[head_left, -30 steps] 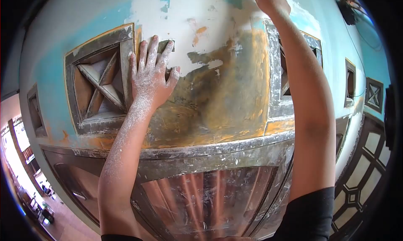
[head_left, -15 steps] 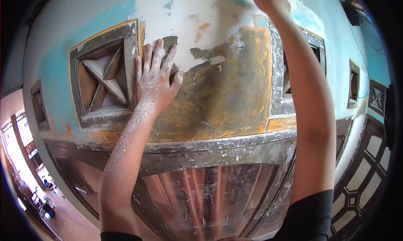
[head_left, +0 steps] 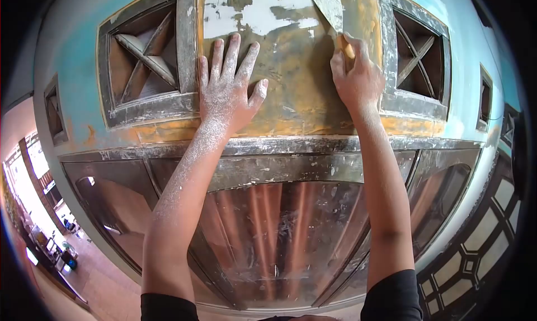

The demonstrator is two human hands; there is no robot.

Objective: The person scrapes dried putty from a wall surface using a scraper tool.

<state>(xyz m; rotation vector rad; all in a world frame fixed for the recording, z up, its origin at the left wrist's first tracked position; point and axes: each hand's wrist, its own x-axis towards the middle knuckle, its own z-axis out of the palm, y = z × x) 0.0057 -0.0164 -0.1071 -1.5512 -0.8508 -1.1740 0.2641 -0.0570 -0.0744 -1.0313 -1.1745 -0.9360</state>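
Note:
My right hand (head_left: pixel 361 75) grips the wooden handle of a putty knife (head_left: pixel 331 14), its wide, whitish-smeared blade pointing up and to the left against the wall. Fingers spread, my left hand (head_left: pixel 229 88) lies flat on the wall and holds nothing; white dust coats its back and the forearm. Between the hands is a scraped wall panel (head_left: pixel 291 91) in brown and ochre, with white paint left in patches (head_left: pixel 263 21) above the left fingertips.
Square vents with crossed slats flank the panel, one on the left (head_left: pixel 146 55) and one on the right (head_left: pixel 417 55). A paint-flecked wooden ledge (head_left: pixel 279 146) runs below, over a glazed panel (head_left: pixel 279 237). Dark lattice doors (head_left: pixel 475 254) stand at lower right.
My right hand has come down from the top edge, bringing the putty knife into view. The camera view has tilted lower; my left hand stays flat on the wall.

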